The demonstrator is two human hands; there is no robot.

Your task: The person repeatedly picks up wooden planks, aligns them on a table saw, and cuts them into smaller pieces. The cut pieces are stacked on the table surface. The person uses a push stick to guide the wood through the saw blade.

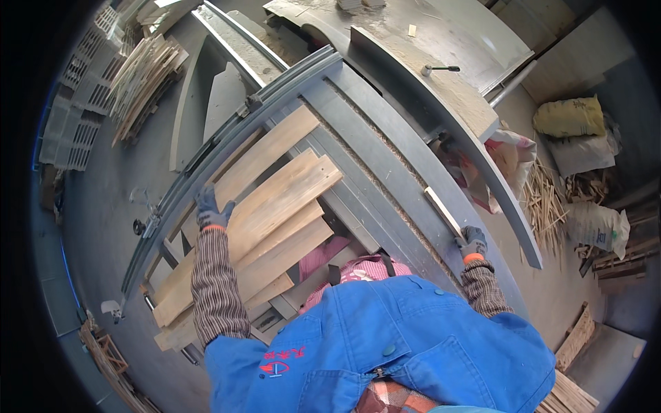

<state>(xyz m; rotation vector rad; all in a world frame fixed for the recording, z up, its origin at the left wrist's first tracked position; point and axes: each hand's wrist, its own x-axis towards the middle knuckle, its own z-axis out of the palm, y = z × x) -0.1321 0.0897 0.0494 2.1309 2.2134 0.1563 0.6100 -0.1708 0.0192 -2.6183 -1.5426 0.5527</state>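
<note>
Progress: partway, I'd guess; one thin strip (443, 212) looks sawn to width, while a bunch of wide boards lies there uncut as far as I can tell
Left to do: probably that board pile (275, 206), though no finished stack near the hands tells me the real score
Strip: one, pale, over the grey saw table (372, 148) on its right part, between the far slot and the long fence bar (506, 206)
Right hand: grey glove (472, 242), fingers closed round the near end of that strip
Left hand: other grey glove (213, 208), thumb and fingers spread wide, up against the boards; can't tell if it presses on them
Wide boards: one separate (268, 151) above the pile, then at least four overlapping below it; overlap hides the exact count
Table slots: two long ones, sawdust in them
Lever: one, black handle (444, 68), by the fence
Sacks: three clear ones on the right, one yellow (568, 117) and two whitish (599, 227), plus a pink-and-white bag (513, 162) by the fence
Scrap sticks: one loose heap (544, 199) on the floor, too many to count honestly
</note>
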